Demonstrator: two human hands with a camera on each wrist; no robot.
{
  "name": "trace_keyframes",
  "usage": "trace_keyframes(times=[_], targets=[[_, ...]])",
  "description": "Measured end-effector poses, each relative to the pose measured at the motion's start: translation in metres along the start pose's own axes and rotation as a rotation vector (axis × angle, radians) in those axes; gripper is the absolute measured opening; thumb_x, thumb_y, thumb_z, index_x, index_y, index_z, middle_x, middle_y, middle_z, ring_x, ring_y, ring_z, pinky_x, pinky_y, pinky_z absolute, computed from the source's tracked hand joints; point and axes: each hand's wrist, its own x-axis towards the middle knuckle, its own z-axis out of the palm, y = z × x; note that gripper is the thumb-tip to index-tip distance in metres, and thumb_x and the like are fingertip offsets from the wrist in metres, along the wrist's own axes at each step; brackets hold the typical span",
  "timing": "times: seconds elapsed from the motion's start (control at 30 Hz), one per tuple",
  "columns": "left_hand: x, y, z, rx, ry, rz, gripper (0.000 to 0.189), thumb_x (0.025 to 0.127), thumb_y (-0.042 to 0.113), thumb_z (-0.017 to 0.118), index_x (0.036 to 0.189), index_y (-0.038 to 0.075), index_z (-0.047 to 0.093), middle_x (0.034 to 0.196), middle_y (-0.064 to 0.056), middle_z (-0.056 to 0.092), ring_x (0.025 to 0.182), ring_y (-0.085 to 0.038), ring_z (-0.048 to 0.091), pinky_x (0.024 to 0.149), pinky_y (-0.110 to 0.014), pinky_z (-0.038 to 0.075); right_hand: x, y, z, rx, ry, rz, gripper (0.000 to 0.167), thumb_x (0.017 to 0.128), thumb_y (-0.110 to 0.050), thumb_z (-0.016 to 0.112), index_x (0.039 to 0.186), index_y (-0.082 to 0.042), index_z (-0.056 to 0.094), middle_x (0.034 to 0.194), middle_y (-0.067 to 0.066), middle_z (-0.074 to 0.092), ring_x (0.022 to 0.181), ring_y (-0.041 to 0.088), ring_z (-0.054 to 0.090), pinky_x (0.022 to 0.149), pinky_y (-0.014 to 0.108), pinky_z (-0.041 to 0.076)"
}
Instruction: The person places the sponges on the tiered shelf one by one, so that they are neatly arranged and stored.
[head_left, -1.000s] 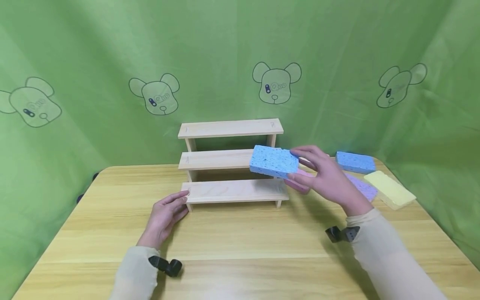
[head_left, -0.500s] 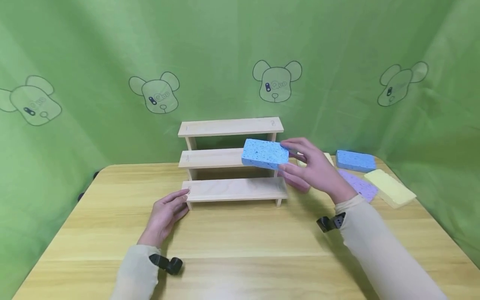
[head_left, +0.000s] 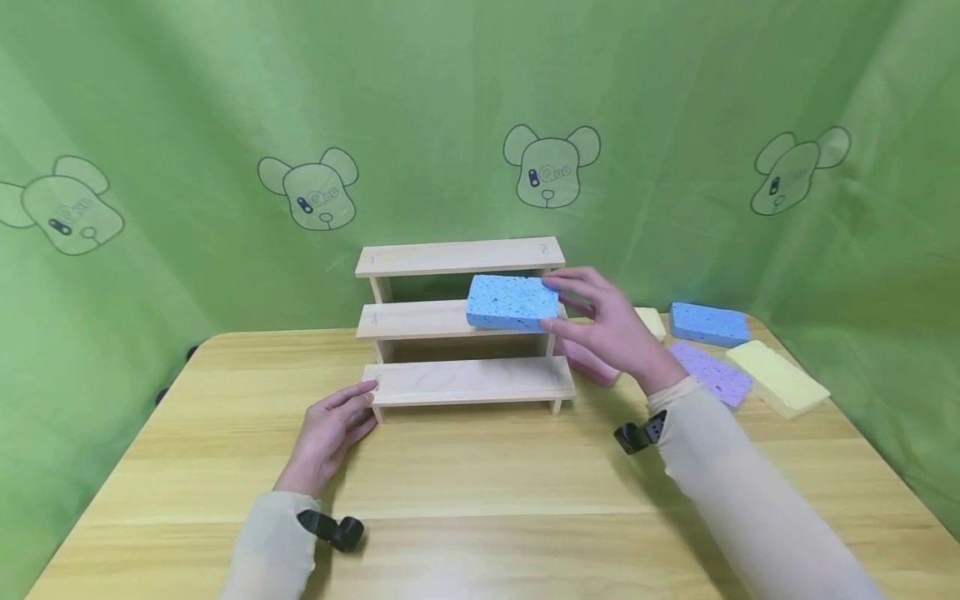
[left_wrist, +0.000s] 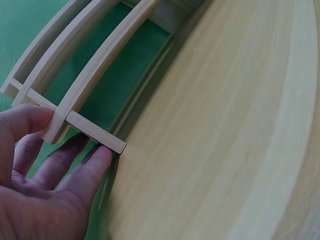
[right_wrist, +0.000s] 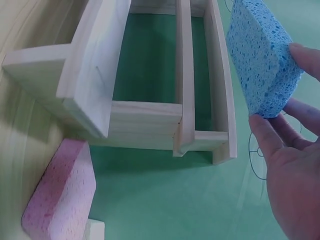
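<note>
A blue speckled sponge [head_left: 512, 302] is in my right hand [head_left: 600, 321], pinched at its right end between thumb and fingers. In the head view it overlaps the middle tier of a pale three-tier wooden shelf [head_left: 465, 382]. The right wrist view shows a gap between this sponge [right_wrist: 262, 55] and the shelf's planks [right_wrist: 220, 75]. My left hand [head_left: 330, 435] holds the left end of the bottom tier. In the left wrist view, the left hand's [left_wrist: 55, 185] thumb is at the plank's end and its fingertips touch the shelf leg [left_wrist: 95, 131].
Right of the shelf, a pink sponge [head_left: 588, 363] lies against its side. Further right are a purple sponge [head_left: 711, 372], a second blue sponge [head_left: 708, 323], a yellow sponge [head_left: 777, 379] and another yellow one [head_left: 651, 322], partly hidden. A green curtain [head_left: 450, 100] hangs behind the table [head_left: 465, 500].
My right hand has carried the blue sponge left and slightly up, from the shelf's right end to in front of the middle tier. My left hand has stayed on the shelf.
</note>
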Motion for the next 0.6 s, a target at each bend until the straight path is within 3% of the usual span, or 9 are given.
trace_keyframes(times=[0.27,0.6], targets=[[0.001,-0.001,0.0,-0.007,0.002,-0.001,0.034,0.092,0.003,0.065,0.127,0.0,0.063,0.141,-0.013,0.05,0.115,-0.026,0.059,0.093,-0.033,0.054,0.01,0.0,0.006,0.122,0.007,0.026,0.059,0.086,-0.011,0.077,0.138,-0.001,0.053,0.14,0.005,0.044,0.13,0.032,0.045,0.11,0.033,0.037],[0.001,-0.002,0.0,0.007,0.005,0.004,0.038,0.092,0.003,0.066,0.13,-0.002,0.06,0.14,-0.015,0.05,0.113,-0.026,0.06,0.093,-0.033,0.054,0.021,-0.005,0.01,0.131,0.003,0.044,0.058,0.087,-0.016,0.077,0.139,-0.004,0.053,0.142,0.001,0.043,0.13,0.03,0.045,0.111,0.032,0.036]])
